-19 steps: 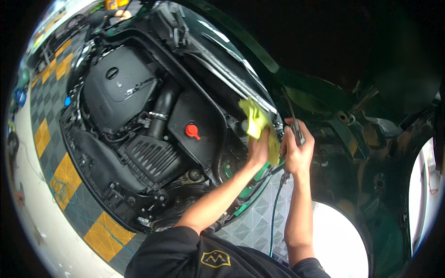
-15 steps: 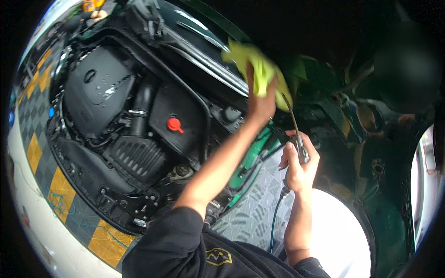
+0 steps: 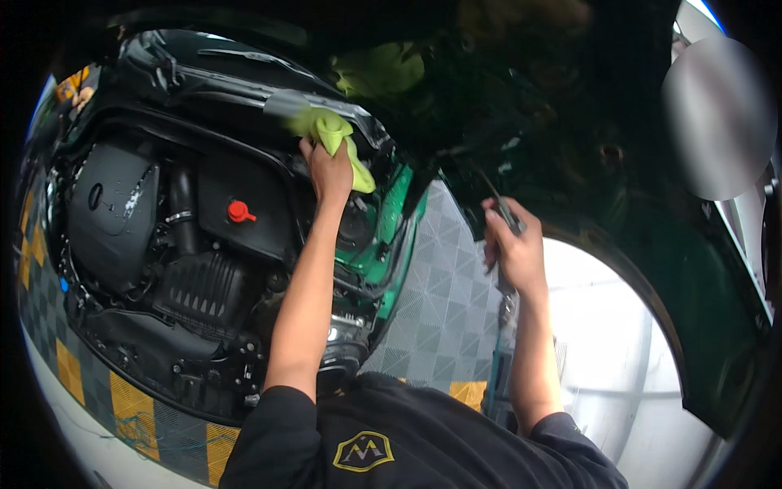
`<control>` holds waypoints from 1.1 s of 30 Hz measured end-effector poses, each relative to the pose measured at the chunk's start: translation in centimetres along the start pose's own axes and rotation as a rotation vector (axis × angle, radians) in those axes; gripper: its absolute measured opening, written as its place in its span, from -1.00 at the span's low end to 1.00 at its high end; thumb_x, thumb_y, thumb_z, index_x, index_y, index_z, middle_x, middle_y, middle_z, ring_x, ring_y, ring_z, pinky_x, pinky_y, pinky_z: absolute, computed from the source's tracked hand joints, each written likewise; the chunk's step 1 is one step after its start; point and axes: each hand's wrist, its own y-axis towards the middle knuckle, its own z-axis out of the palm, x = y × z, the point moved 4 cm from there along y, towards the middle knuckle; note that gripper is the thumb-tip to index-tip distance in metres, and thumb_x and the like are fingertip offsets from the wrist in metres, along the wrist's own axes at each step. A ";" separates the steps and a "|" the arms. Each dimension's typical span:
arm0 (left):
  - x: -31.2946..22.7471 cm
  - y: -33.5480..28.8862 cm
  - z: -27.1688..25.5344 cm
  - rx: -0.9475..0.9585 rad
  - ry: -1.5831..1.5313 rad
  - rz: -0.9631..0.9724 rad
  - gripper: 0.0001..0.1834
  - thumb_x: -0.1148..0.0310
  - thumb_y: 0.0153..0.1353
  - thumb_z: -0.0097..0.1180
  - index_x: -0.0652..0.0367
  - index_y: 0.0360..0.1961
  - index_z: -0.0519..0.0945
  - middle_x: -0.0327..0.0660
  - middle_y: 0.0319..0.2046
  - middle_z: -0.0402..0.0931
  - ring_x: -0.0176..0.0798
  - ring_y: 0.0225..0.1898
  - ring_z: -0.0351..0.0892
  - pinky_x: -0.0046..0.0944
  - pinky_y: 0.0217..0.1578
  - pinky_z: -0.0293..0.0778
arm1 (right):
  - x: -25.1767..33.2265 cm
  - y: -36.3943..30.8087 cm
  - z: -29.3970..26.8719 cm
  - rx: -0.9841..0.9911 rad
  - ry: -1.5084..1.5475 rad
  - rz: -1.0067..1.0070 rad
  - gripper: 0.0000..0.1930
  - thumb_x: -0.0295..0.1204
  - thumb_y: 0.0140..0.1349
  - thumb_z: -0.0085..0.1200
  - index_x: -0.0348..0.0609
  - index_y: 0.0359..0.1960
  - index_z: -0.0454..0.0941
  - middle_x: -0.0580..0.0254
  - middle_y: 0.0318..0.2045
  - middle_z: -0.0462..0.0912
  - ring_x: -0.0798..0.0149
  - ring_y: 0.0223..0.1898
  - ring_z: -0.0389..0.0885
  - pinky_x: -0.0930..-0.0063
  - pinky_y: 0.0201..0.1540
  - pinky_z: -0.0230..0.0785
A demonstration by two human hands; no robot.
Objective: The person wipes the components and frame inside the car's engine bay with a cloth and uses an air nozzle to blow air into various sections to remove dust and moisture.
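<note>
My left hand (image 3: 330, 178) is closed round a crumpled yellow-green cloth (image 3: 332, 130). It is over the back corner of the open engine bay, by the base of the windshield. My right hand (image 3: 521, 248) grips an air blow gun (image 3: 510, 217) with a thin nozzle pointing up and left, close to a glossy dark green body panel (image 3: 586, 196). A hose hangs below that hand, partly hidden by the forearm. The cloth's far end is blurred by motion.
On the left are a black engine cover (image 3: 114, 220) with water drops, a red cap (image 3: 240, 212) and an air intake pipe (image 3: 186, 204). A green fender edge (image 3: 395, 208) borders the bay. Grey and yellow floor tiles (image 3: 444, 301) show between car and panel.
My view has shifted, and the engine bay sits further left. My left hand has moved left with the cloth, away from the panel. My right hand still holds the blow gun, its nozzle tilted further left.
</note>
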 end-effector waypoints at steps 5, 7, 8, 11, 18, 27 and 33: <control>-7.0 -4.2 -2.5 0.122 0.433 0.074 -0.59 0.14 0.19 0.28 0.31 -0.14 0.74 0.03 0.19 0.37 0.19 0.23 0.31 0.17 0.24 0.27 | -2.8 -2.5 -0.5 -0.083 0.065 0.046 -0.79 -0.41 0.44 0.11 -0.30 -0.04 0.58 0.42 -0.68 0.44 0.53 -0.71 0.37 0.56 -0.61 0.22; -8.1 -3.4 -3.7 0.379 0.604 -0.074 -0.58 0.12 0.22 0.27 0.28 -0.11 0.74 0.15 -0.01 0.60 0.24 0.04 0.59 0.02 0.10 0.46 | -3.5 -2.5 -0.4 -0.094 -0.005 0.106 -0.79 -0.41 0.44 0.11 -0.31 -0.05 0.57 0.42 -0.70 0.42 0.53 -0.72 0.37 0.56 -0.61 0.20; -7.5 -3.2 -4.2 0.579 0.608 -0.247 -0.53 0.06 0.24 0.26 0.31 -0.10 0.73 0.23 -0.22 0.68 0.35 -0.12 0.68 0.04 -0.01 0.55 | -2.9 -2.9 -0.6 -0.122 -0.016 0.088 -0.79 -0.41 0.44 0.10 -0.31 -0.05 0.57 0.43 -0.72 0.42 0.54 -0.71 0.37 0.55 -0.61 0.18; -6.7 -6.0 -4.0 0.847 0.229 -0.442 -0.54 0.12 0.24 0.31 0.35 -0.07 0.74 0.09 -0.24 0.75 0.01 -0.20 0.78 -0.09 -0.10 0.60 | -1.5 -3.7 -1.1 -0.110 -0.010 0.051 -0.79 -0.41 0.43 0.10 -0.31 -0.05 0.57 0.44 -0.71 0.43 0.55 -0.71 0.38 0.56 -0.60 0.18; -5.5 -16.6 4.8 -0.193 -0.871 -0.539 -0.46 0.37 0.37 0.23 0.35 0.32 0.44 -0.06 0.23 0.51 -0.11 0.22 0.53 -0.11 0.22 0.47 | -1.1 -5.3 -2.0 -0.123 -0.056 0.122 -0.78 -0.41 0.43 0.10 -0.29 -0.01 0.59 0.43 -0.68 0.46 0.55 -0.67 0.42 0.58 -0.55 0.23; -0.4 -13.3 18.5 0.360 0.184 0.123 -0.63 0.34 -0.02 0.45 0.29 -0.19 0.71 0.16 0.15 0.41 0.25 0.09 0.49 0.13 0.14 0.44 | -2.1 -6.5 -3.1 -0.060 -0.140 0.168 -0.76 -0.43 0.40 0.14 -0.28 0.03 0.60 0.42 -0.64 0.49 0.55 -0.63 0.46 0.60 -0.53 0.27; 4.9 -17.1 13.9 0.493 0.310 0.194 -0.67 0.24 0.04 0.42 0.17 -0.18 0.75 0.05 0.13 0.45 0.17 0.14 0.48 0.13 0.12 0.42 | -3.0 -6.5 -2.8 -0.045 -0.100 0.184 -0.76 -0.44 0.41 0.14 -0.27 0.03 0.60 0.43 -0.64 0.49 0.56 -0.64 0.44 0.60 -0.53 0.25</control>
